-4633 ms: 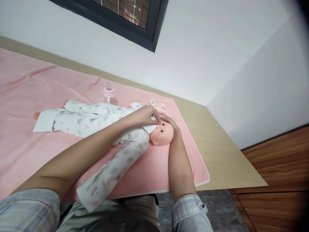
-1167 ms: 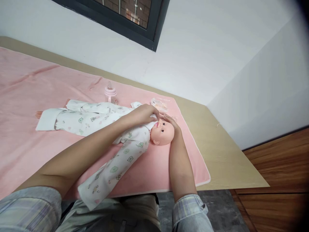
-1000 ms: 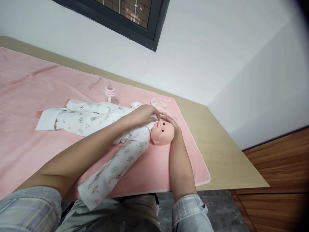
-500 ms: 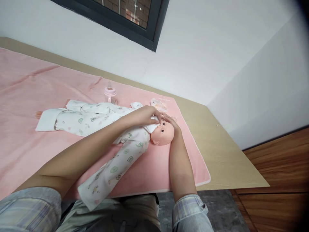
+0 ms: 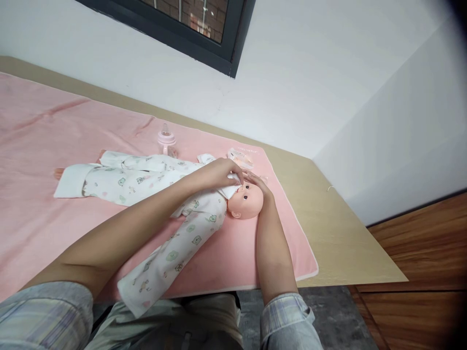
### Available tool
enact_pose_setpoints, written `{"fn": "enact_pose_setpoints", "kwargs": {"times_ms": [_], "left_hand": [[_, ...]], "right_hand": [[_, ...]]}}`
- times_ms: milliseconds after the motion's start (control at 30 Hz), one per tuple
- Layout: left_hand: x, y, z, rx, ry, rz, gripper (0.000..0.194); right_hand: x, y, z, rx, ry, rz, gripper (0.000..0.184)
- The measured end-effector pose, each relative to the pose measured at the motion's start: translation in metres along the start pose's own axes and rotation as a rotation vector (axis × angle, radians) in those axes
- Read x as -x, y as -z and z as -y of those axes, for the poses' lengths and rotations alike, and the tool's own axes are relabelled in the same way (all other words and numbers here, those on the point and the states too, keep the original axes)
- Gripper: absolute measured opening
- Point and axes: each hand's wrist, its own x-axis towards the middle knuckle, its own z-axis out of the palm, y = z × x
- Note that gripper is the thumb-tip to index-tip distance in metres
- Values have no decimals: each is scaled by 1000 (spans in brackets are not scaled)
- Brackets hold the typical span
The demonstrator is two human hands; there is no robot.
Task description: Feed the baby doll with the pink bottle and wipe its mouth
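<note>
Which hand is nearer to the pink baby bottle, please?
Left: the left hand, by the doll's face, is closer to the pink baby bottle; the right hand is farther, by the doll's crown.

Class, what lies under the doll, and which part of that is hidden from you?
A pink blanket, spread over a pale table, shows around the doll. The surface directly beneath the doll is covered, so anything lying there cannot be seen.

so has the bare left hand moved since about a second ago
Yes: the bare left hand has shifted slightly toward the eyes on the bald pink plastic doll head, which stays put.
</note>
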Motion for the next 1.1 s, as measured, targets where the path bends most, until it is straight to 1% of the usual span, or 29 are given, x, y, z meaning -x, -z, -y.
{"fn": "enact_pose_setpoints", "kwargs": {"times_ms": [267,400,500,567,667,767,833,867,900,967,1033,1100], "left_hand": [[-1,-3,5,2,7,-22,21],[-1,0,8,-8,10,-37,23],[-2,6,11,-35,71,-85,26],[-2,10,16,-27,100,-142,27],[-2,15,26,13,126,-245,27],[-2,22,34,41,160,-331,28],[-2,27,39,57,179,-390,28],[-2,29,41,66,189,-421,28],[-2,31,44,79,201,-450,28],[-3,33,50,107,232,-499,28],[-4,34,56,137,265,-528,28],[-4,35,59,165,277,-536,28]], "right_hand": [[2,-3,2,-13,-17,13,57],[0,-2,0,-20,-12,9,57],[-3,2,-3,-36,-9,0,58],[-4,5,-3,-54,11,-15,58],[-1,11,9,-59,80,-50,57],[10,7,40,41,160,-23,50],[21,-4,67,176,226,46,43],[28,-12,81,264,252,101,39],[35,-22,93,376,274,162,35],[48,-45,113,622,313,267,35],[57,-68,123,804,291,333,38],[61,-86,125,925,259,352,42]]}}
